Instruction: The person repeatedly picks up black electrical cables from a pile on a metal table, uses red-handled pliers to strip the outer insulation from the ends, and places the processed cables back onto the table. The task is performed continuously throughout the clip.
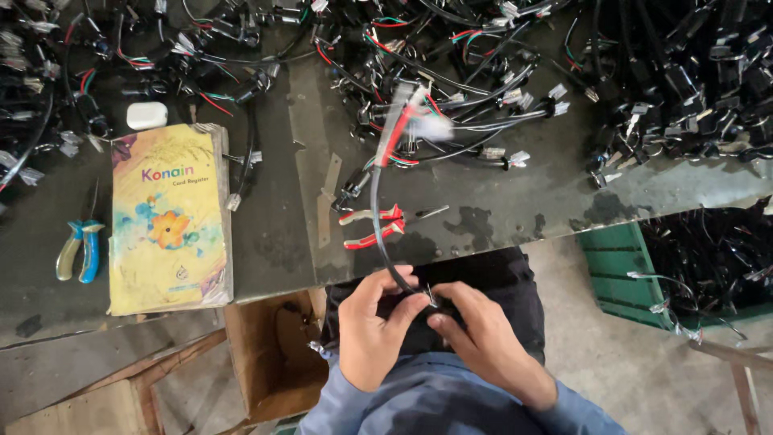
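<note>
Below table edge, both hands (427,326) pinching black cable (375,209), running upward, seemingly.

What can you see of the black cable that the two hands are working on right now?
The thin black sheathed cable arcs from the hands up over the edge of the dark worn worktable to a blurred end where red, green and white wires and a pale connector fan out. It looks flexible, rubber-coated and intact. The left hand pinches its lower end between thumb and forefinger; the right hand meets it at the same spot, where a small metal part shows. It passes beside the red-and-white handled pliers lying on the table.
</note>
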